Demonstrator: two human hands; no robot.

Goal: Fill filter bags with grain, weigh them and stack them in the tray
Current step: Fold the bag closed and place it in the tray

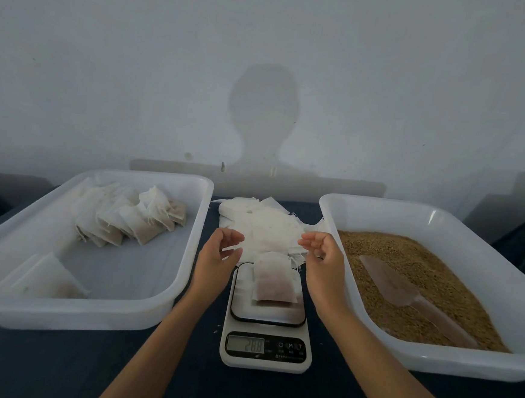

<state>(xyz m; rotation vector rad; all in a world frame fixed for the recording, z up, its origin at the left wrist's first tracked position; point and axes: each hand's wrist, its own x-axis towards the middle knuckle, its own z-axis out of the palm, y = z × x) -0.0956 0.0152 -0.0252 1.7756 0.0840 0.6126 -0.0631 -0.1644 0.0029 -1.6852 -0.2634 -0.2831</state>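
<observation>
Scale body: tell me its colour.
White, with a black panel around the display; the scale shows only in the head view.

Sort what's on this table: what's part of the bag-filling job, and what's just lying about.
Part of the job:
filled bag on the scale
empty bags
grain in the right tray
scoop
left tray of stacked bags
left hand and right hand, both empty

Lying about:
nothing visible

A scale [266, 324] stands in the middle of the table [53, 370], with one filled bag [274, 278] on its platform. Behind it lies a pile of empty bags [262, 227]. To the left, a tray [67, 312] holds a row of filled bags [130, 220]. To the right, another tray [430, 359] holds grain [431, 275] with a scoop [404, 294] lying on it.
</observation>
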